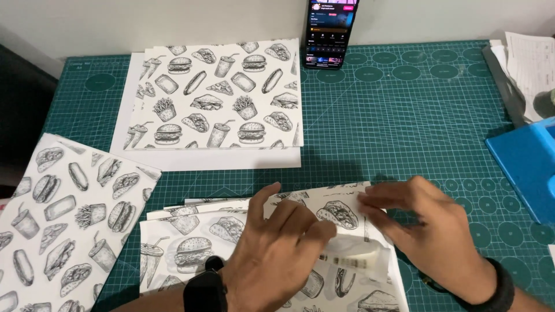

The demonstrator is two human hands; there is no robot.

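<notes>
A green cutting mat [404, 115] covers the table. Printed sheets [63, 231] lie at lower left. At lower centre, the left hand [277, 248] presses flat and the right hand [428, 225] pinches a folded paper [191, 242]; it looks light, thin and easily creased, best held by its edges.

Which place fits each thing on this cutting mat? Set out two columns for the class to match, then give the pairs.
Things:
1. phone
2. blue box
3. folded printed sheet
4. stack of printed sheets

Places:
A. under both hands
B. right edge of the mat
C. upright against the back wall
D. flat at the mat's far left

Pairs: 1-C, 2-B, 3-A, 4-D
</notes>
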